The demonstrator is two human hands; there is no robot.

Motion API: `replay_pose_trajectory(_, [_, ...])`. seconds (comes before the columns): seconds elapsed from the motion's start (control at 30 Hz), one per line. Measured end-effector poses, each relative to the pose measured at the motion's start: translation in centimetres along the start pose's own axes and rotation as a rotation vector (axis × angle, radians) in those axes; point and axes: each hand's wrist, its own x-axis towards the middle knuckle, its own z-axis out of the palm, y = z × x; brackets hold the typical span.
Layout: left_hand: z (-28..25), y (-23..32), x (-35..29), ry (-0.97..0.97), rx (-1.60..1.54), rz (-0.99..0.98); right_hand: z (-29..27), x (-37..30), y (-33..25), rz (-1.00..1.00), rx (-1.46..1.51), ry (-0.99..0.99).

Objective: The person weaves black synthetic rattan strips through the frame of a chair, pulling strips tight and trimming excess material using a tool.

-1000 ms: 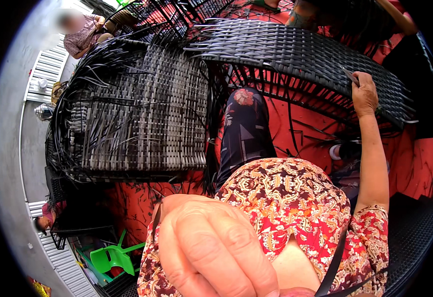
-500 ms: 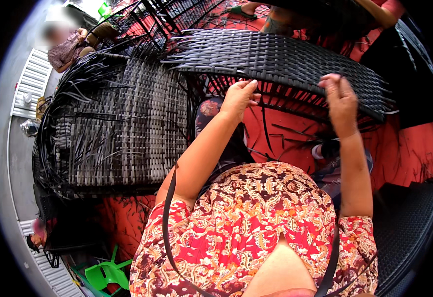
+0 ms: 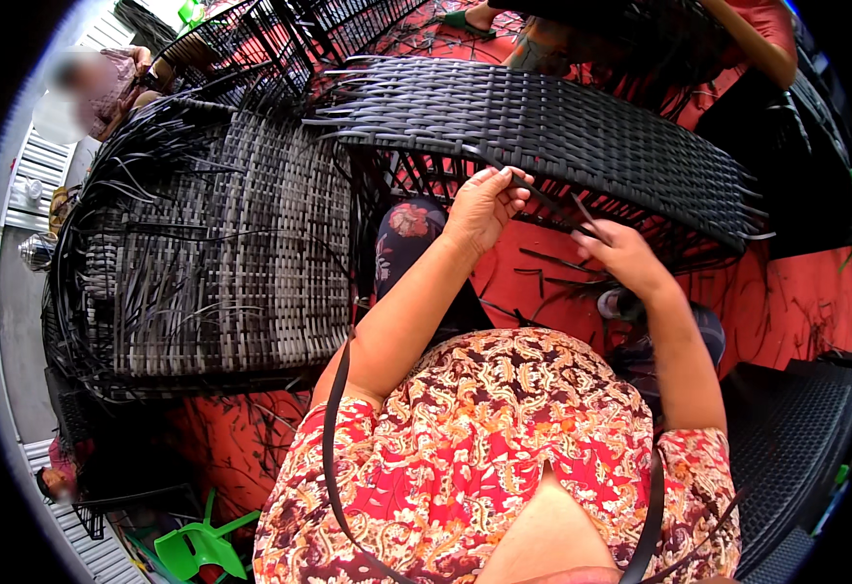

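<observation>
A long black woven panel (image 3: 543, 117) lies across in front of me, loose strip ends sticking out at both of its short sides. Just below its near edge, my left hand (image 3: 487, 208) pinches a dark flat weaving strip (image 3: 543, 198) between thumb and fingers. To the right and a little lower, my right hand (image 3: 626, 257) is closed on what looks like the same strip, whose short bent part rises from the fingertips. Whether the two visible lengths join is hard to make out. Under the panel, dark frame bars show.
At my left stands a large grey-black woven piece (image 3: 280, 234) with many loose strips. Cut strips litter the red floor (image 3: 533, 282). A green plastic chair (image 3: 197, 550) is at lower left, dark woven sheets (image 3: 786, 438) at right. Other people sit beyond the panel and at far left.
My right hand has come down and left from the panel's edge and now grips a strip. My left hand has shifted slightly right and down, with the strip pinched in its fingers.
</observation>
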Motion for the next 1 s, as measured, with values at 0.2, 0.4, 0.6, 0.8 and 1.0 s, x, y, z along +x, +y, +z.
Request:
replay_pose_trajectory(0.2, [0.4,-0.6,0.5,-0.027,-0.062,0.050,-10.4,-9.6,1.6,0.146,-0.252,0.291])
replay_pose_trajectory(0.4, [0.3,-0.6,1.1,0.009,-0.100,0.021,-13.5,-15.1,0.6,0.103,0.106,0.453])
replay_pose_trajectory(0.6, [0.9,-0.5,1.0,0.101,-0.184,-0.046,-6.5,-8.2,-0.7,-0.094,0.050,0.418])
replay_pose_trajectory(0.8, [0.7,0.3,0.3,0.055,-0.209,-0.099,-1.7,-2.7,2.3,-0.137,0.267,0.159])
replay_pose_trajectory(1.0, [0.1,0.2,0.4,0.033,-0.272,-0.134,-0.4,-2.9,2.7,-0.030,0.280,0.082])
